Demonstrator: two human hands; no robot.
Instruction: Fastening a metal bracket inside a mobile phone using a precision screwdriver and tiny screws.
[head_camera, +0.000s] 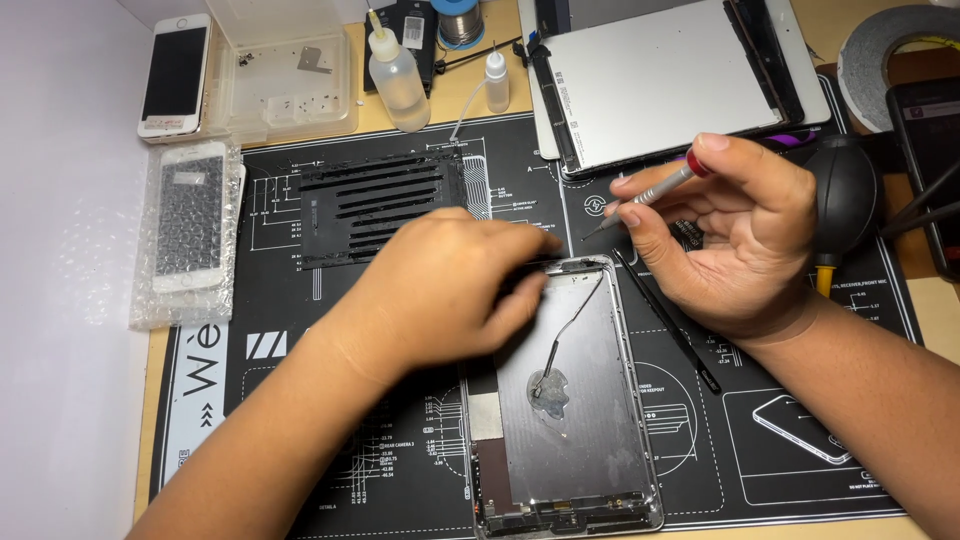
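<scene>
An opened silver tablet back shell (590, 420) lies on a black repair mat (400, 470), with a thin cable running down its inside. My left hand (450, 285) rests over the shell's top left corner, fingers pinched on a small part at the upper edge; the part itself is hidden. My right hand (740, 240) hovers right of the shell's top, holding a slim grey screwdriver with a red cap (655, 190), tip pointing down-left toward the shell's upper edge.
A black spudger (668, 322) lies right of the shell. A tablet screen panel (670, 80) sits at the back, a black air blower (845, 195) to its right. Two bottles (398, 75), a clear parts box (285, 70) and two phones (175, 75) stand at the left.
</scene>
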